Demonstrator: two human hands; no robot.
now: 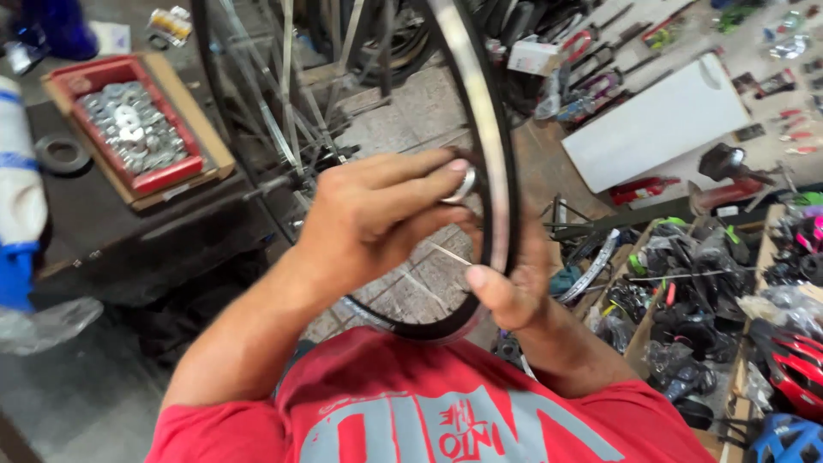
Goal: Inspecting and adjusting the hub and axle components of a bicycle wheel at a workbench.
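Black bicycle wheel rim with silver braking band and thin steel spokes (490, 146) stands upright, close before the person's chest, so the inner rim faces the hands. Left hand (377, 214) has fingers closed, pinching a small round silver metal piece (461, 184) against the rim's inner side. Right hand (513, 287) wraps the rim from behind, thumb forward, steadying it. Left of the wheel, a red rectangular tray of silver washers (129, 124) sits on a dark bench (94, 214).
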